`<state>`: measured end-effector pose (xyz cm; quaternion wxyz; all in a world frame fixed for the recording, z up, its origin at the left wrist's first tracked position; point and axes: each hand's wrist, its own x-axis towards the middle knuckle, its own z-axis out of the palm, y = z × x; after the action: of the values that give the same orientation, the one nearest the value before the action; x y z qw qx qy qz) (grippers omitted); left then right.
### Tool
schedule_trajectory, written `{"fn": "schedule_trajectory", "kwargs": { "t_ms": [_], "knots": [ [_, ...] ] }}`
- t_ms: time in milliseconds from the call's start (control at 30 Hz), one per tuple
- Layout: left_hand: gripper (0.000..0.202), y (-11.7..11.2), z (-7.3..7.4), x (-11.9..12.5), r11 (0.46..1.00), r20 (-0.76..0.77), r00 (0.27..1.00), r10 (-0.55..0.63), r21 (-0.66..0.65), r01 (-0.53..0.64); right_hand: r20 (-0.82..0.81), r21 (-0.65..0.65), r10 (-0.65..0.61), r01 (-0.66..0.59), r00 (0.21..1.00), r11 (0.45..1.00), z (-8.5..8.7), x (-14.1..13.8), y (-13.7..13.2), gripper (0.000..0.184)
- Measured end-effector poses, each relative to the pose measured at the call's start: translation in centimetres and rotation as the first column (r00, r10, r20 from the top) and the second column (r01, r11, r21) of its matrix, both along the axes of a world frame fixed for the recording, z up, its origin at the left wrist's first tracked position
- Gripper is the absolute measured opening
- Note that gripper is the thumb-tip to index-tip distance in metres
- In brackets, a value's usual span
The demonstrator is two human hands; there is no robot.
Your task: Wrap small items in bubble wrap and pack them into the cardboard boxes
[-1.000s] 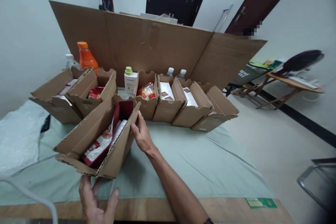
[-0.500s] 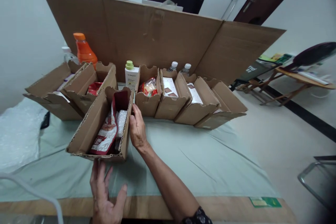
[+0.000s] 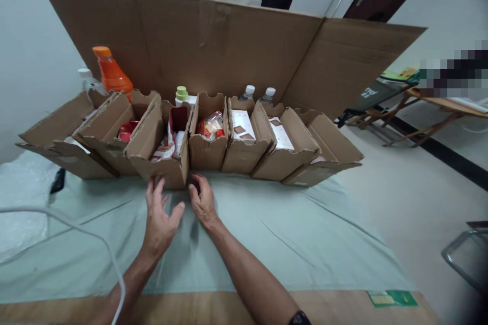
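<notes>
A cardboard bin [image 3: 173, 172] stands in the row of open cardboard bins, a little forward of the one to its right. Inside it show a red and white pouch [image 3: 165, 146] and part of a bubble-wrapped item [image 3: 178, 141]. My left hand [image 3: 162, 216] has its fingertips at the bin's front wall, with fingers apart and thumb out. By the bin's lower right corner is my right hand [image 3: 204, 200], fingers bent but apart, holding nothing. To the right, the neighbouring bin [image 3: 206, 152] contains a clear and red food packet [image 3: 211, 126].
A tall cardboard screen [image 3: 229, 45] rises behind the bins. An orange bottle [image 3: 112, 73] and a green-capped bottle [image 3: 183, 94] stand there. White boxes [image 3: 243, 126] fill bins on the right. Bubble wrap [image 3: 23, 203] lies left, and a white cable [image 3: 91, 233] crosses the left foreground.
The bin with the red and white pouch has moved back into the row. My left hand has moved forward with it; my right hand has slid down from its side to the front corner.
</notes>
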<state>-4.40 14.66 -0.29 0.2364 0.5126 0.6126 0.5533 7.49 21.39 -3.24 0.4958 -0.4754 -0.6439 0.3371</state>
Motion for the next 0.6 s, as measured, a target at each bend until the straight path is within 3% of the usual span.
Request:
{"fn": "schedule_trajectory", "kwargs": {
  "t_ms": [133, 200, 267, 333, 400, 500, 600],
  "knots": [
    [0.076, 4.7, 0.0, -0.3, 1.000, 0.005, 1.000, -0.014, -0.014, 0.014, -0.012, -0.009, -0.008, 0.008, 1.000, 1.000, -0.1, -0.2, 0.3, 0.036],
    [0.079, 5.6, -0.2, -0.3, 0.999, 0.025, 0.999, -0.027, -0.030, 0.028, -0.013, -0.012, -0.001, 0.001, 1.000, 1.000, -0.3, -0.1, 0.3, 0.035],
    [0.082, 5.0, -0.3, -0.6, 0.997, 0.041, 0.998, -0.049, -0.057, 0.051, -0.008, -0.016, 0.015, -0.016, 1.000, 1.000, -0.2, 0.2, 0.2, 0.032],
    [0.077, 2.9, -0.5, -1.4, 0.993, 0.016, 0.997, -0.080, -0.082, 0.081, -0.002, -0.022, 0.036, -0.036, 0.999, 0.999, 0.6, 0.3, -0.3, 0.029],
    [0.063, -0.3, -0.7, -2.7, 0.990, -0.056, 0.994, -0.091, -0.114, 0.084, 0.005, -0.019, 0.079, -0.079, 0.997, 0.997, 2.3, 0.1, -0.8, 0.028],
    [0.043, -5.4, -1.1, -4.8, 0.986, -0.151, 0.988, -0.013, -0.164, -0.013, 0.098, 0.046, 0.219, -0.224, 0.971, 0.973, 7.0, -1.6, -1.0, 0.033],
    [0.038, -9.1, -1.4, -6.7, 0.971, -0.156, 0.983, 0.092, -0.206, -0.124, 0.362, 0.085, 0.314, -0.367, 0.878, 0.926, 12.6, -5.3, 0.2, 0.053]
  ]
}}
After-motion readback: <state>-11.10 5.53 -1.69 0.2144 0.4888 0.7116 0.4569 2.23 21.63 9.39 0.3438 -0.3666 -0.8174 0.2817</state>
